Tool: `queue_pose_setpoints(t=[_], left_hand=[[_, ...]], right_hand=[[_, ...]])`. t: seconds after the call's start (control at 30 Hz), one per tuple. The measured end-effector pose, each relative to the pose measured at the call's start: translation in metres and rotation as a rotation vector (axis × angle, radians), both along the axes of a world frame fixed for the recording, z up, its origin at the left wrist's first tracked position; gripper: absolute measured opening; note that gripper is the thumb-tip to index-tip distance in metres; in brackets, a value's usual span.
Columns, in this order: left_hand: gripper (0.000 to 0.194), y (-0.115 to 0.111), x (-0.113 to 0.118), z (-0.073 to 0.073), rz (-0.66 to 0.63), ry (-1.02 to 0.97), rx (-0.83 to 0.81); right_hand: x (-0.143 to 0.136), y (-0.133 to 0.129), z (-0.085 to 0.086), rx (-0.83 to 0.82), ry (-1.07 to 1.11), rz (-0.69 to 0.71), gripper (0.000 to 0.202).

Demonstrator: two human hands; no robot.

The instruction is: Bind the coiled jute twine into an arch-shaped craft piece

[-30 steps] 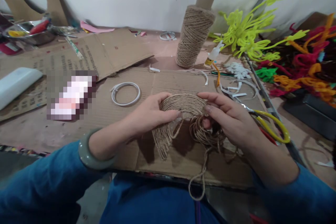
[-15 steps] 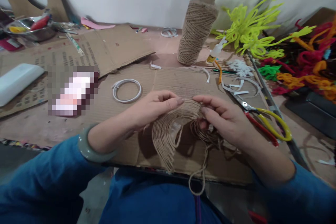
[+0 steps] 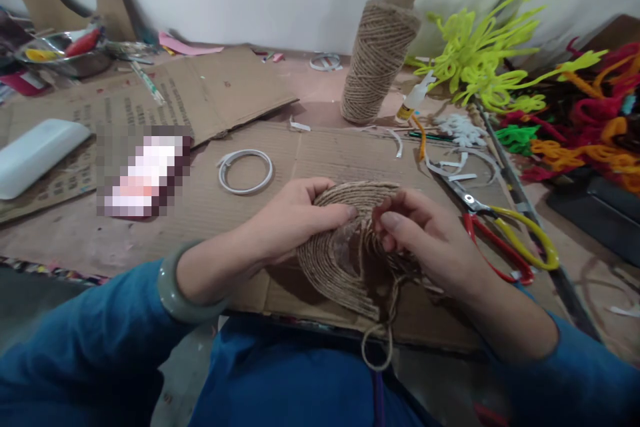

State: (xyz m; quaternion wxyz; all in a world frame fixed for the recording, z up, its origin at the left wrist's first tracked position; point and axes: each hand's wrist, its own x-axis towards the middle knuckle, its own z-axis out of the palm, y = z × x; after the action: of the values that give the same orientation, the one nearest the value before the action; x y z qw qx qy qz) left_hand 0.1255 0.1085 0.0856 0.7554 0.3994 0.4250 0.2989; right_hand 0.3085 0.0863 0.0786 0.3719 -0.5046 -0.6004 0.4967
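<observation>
A curved band of jute twine [image 3: 330,273], laid in several side-by-side rows, is held above the cardboard. My left hand [image 3: 305,217] grips its left side, thumb on top and fingers underneath. At the band's right side is my right hand [image 3: 420,227], thumb and fingertips drawn together; whether twine lies between them is hidden. Loose twine [image 3: 379,347] hangs below this hand, with one loop dropping past the table's front edge. Beneath the right palm the tangled strands are partly covered.
Scissors [image 3: 470,200] with red and yellow handles lie to the right. A twine spool [image 3: 380,60] and a small glue bottle [image 3: 414,99] stand behind. A white tape ring [image 3: 245,171] lies left on the cardboard [image 3: 325,147]. Fuzzy yellow flowers [image 3: 470,60] fill the back right.
The twine band has turned, its lower end swinging right. My left thumb has moved down onto the band's inner rows, and my right fingertips have curled in closer together.
</observation>
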Motion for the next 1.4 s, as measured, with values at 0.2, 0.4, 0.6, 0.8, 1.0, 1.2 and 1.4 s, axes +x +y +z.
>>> queue_pose_setpoints(t=[0.2,0.4,0.6,0.8,1.0,1.2,1.4], left_hand=[[0.018,-0.0029,0.0022,-0.0007,-0.021,0.062,0.048],[0.015,-0.0052,0.0041,-0.0024,0.015,0.027,0.1],[0.015,-0.0071,0.0041,-0.0018,0.017,0.038,0.085],[0.022,-0.0061,0.0045,-0.0007,0.013,-0.014,0.035],[0.027,-0.0036,0.0062,0.0001,0.063,-0.049,0.019],[0.024,-0.0061,0.0065,-0.002,0.062,-0.034,0.044],[0.021,-0.0076,0.0056,-0.0013,0.024,-0.061,0.052]], right_hand=[[-0.0044,-0.0021,-0.0037,-0.036,-0.001,-0.001,0.015],[-0.0042,-0.0004,-0.009,-0.109,0.093,-0.002,0.015],[-0.0054,-0.0019,-0.0081,-0.115,0.128,0.02,0.01],[-0.0041,0.0007,-0.0056,-0.086,0.154,0.053,0.01],[0.0,0.0035,-0.0085,-0.11,0.204,0.055,0.029],[-0.0046,0.0028,-0.0084,-0.038,0.182,0.032,0.014],[-0.0076,-0.0003,-0.0056,-0.019,0.091,-0.03,0.012]])
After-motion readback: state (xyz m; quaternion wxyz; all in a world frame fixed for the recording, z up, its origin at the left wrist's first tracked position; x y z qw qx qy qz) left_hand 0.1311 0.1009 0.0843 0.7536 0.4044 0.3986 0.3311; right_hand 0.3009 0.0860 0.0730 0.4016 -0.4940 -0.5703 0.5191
